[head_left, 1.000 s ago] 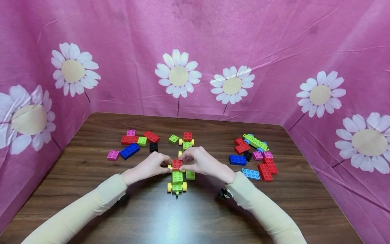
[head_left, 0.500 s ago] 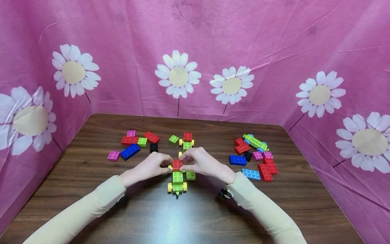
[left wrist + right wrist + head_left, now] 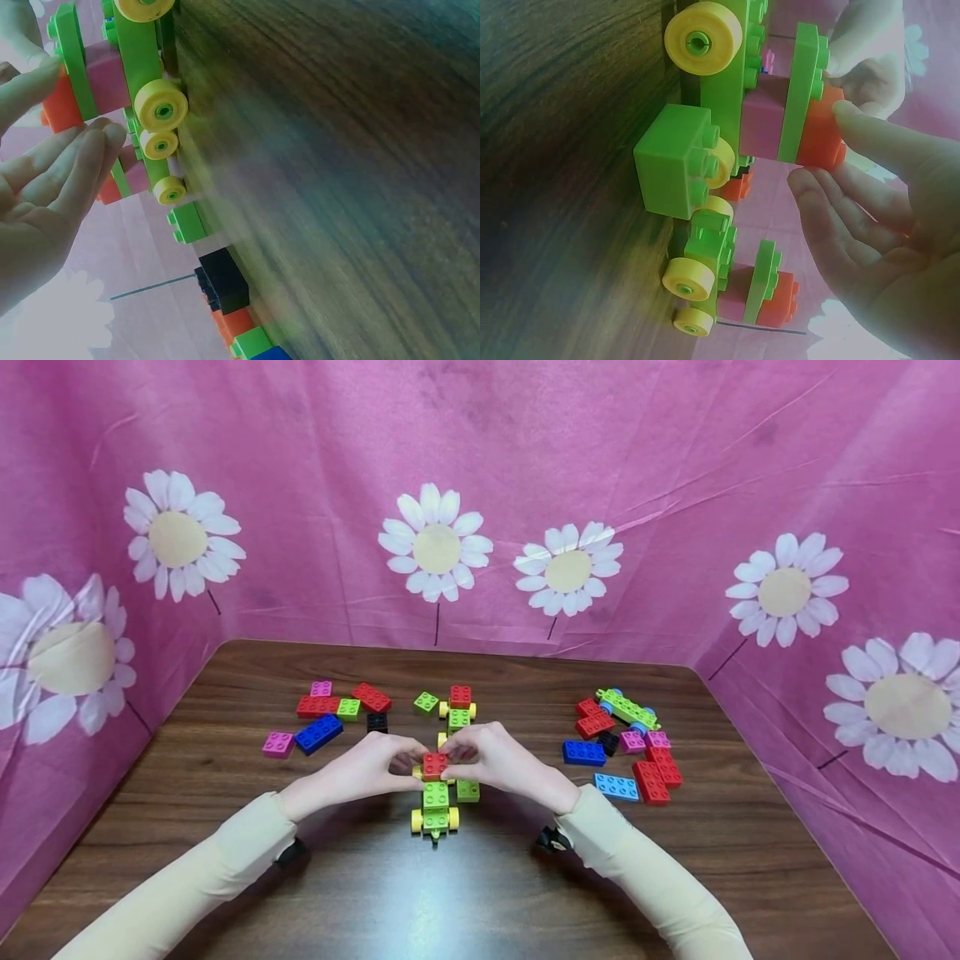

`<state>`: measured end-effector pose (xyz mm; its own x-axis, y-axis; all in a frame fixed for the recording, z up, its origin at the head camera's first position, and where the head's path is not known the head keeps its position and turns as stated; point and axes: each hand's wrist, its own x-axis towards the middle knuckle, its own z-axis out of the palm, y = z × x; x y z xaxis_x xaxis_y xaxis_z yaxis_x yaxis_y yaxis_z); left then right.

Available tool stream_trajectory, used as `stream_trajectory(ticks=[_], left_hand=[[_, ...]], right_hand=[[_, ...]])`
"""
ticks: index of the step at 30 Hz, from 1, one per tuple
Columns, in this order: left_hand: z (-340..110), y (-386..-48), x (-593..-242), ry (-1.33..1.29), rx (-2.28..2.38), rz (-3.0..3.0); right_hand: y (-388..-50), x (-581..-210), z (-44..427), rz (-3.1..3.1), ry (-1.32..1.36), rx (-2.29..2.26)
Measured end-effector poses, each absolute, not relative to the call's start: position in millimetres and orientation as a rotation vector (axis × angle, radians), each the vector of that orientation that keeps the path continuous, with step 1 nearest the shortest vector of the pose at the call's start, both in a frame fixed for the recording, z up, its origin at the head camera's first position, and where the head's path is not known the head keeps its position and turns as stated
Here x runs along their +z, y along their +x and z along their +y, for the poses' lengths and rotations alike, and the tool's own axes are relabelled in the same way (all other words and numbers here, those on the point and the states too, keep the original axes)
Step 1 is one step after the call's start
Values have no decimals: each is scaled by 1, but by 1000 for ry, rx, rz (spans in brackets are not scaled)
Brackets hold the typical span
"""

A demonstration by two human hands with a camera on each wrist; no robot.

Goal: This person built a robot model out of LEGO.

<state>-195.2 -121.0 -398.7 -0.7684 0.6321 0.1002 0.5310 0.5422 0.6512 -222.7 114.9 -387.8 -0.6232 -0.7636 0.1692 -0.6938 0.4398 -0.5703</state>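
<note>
- While my right hand (image 3: pixel 502 758) bends round the red brick (image 3: pixel 435 766), just below and left of the head view's centre, its thumb and fingertips pinch that brick.
- My left hand (image 3: pixel 358 775), thumb and fingers curved apart only as far as the brick between them, grips it too, from the left.
- Under it are a green plate (image 3: pixel 799 94), a pink block (image 3: pixel 763 116) and a car (image 3: pixel 722 97) with yellow wheels (image 3: pixel 703 37).
- One green brick (image 3: pixel 468 791) sits just right of that car.

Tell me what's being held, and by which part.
The red brick on top of the nearer wheeled build, pinched by its sides in the left hand and the right hand.
</note>
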Motion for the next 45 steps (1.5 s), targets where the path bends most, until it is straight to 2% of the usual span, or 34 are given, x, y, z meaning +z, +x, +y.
stream_trajectory(ticks=[22, 45], left_hand=[[-116, -193, -398, 982, 1105, 2688], [-129, -212, -400, 870, 1070, 2840]], right_hand=[[-222, -399, 123, 2620, -1420, -983], [-234, -400, 206, 2870, -1186, -957]])
